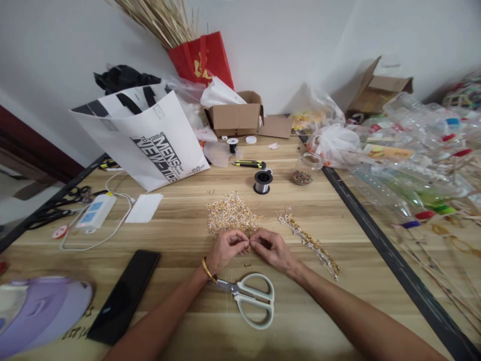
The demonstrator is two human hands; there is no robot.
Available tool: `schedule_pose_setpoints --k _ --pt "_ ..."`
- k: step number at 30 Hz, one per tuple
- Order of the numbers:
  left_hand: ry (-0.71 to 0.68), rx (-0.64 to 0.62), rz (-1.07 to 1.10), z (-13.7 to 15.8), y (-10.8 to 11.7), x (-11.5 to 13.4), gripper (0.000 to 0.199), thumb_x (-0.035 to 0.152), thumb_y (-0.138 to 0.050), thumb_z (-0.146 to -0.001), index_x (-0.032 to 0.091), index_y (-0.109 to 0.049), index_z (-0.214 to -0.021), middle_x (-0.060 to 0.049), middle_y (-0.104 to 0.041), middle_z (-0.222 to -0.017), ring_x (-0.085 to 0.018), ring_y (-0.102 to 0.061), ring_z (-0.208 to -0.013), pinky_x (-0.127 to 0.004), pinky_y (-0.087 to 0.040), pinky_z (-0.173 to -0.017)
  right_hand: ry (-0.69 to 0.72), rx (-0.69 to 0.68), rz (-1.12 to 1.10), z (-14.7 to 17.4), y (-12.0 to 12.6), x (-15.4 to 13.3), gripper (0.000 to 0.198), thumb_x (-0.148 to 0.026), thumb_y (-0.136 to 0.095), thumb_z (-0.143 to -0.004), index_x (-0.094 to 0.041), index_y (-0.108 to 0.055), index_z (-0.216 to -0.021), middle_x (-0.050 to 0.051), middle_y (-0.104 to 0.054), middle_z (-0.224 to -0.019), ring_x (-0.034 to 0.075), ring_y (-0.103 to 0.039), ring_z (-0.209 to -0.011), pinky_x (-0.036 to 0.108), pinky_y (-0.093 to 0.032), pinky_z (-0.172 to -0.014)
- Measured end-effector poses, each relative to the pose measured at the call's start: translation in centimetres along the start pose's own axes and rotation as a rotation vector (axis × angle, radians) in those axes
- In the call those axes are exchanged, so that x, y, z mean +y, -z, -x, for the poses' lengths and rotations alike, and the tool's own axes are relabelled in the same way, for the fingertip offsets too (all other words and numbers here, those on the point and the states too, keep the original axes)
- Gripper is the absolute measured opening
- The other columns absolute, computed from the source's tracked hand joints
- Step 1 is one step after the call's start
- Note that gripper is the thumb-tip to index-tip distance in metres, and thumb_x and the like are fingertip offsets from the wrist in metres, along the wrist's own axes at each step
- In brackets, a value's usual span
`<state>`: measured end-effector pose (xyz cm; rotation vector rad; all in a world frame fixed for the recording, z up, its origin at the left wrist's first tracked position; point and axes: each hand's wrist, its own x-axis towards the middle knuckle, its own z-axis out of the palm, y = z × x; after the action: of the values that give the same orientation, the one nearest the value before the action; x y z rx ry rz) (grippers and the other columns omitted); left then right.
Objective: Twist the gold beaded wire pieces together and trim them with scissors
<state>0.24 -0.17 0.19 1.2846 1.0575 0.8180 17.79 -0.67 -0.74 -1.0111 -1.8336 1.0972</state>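
My left hand [227, 249], with a gold bracelet [208, 269] at the wrist, is closed in a pinch. Its fingertips meet those of my right hand [272, 246], also pinched. A tiny gold-coloured bit shows between them, too small to name. Just beyond the fingers lies a pile of small gold and silvery beads [231, 213]. White-handled scissors [255, 301] rest on the table below the hands, near a small gold piece [247, 265]. To the right of my right hand lies a bundle of gold and silvery beaded strands [311, 243].
Beyond the pile stand a wire spool [262, 183], a utility knife [250, 164] and a jar of beads [302, 175]. A white bag [150, 145], power strip [95, 213] and phone [126, 296] are on the left. Plastic bottles [398, 190] crowd the right side.
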Motion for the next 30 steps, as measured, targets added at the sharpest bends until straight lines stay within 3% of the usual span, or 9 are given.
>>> schedule_pose_setpoints --k 12,18,30 --pt "-0.061 0.092 -0.094 -0.23 0.32 0.06 0.013 0.023 -0.067 -0.069 0.012 -0.062 -0.066 -0.002 -0.063 -0.058 -0.012 -0.058 -0.054 -0.023 -0.047 -0.055 0.016 0.012 0.012 -0.01 0.02 0.15 0.015 -0.024 -0.052 -0.085 -0.015 -0.059 -0.076 0.000 -0.052 -0.064 0.011 -0.044 -0.056 0.021 -0.032 -0.051" --pt "-0.226 0.102 -0.095 -0.19 0.20 0.20 0.013 0.020 -0.069 -0.067 0.012 -0.061 -0.061 -0.005 -0.065 -0.070 -0.014 -0.060 -0.067 -0.024 -0.048 -0.063 0.020 0.010 0.017 0.00 -0.04 0.39 0.013 -0.023 -0.053 -0.085 -0.015 -0.058 -0.076 0.000 -0.053 -0.065 0.011 -0.044 -0.056 0.021 -0.033 -0.052" --pt "-0.080 0.100 -0.067 0.00 -0.08 0.16 0.019 0.028 -0.067 -0.072 0.013 -0.056 -0.067 -0.002 -0.065 -0.062 -0.014 -0.063 -0.058 -0.024 -0.052 -0.055 0.028 0.015 0.037 -0.06 0.00 0.23 0.014 -0.022 -0.052 -0.085 -0.015 -0.058 -0.075 0.000 -0.053 -0.064 0.010 -0.045 -0.056 0.021 -0.033 -0.051"
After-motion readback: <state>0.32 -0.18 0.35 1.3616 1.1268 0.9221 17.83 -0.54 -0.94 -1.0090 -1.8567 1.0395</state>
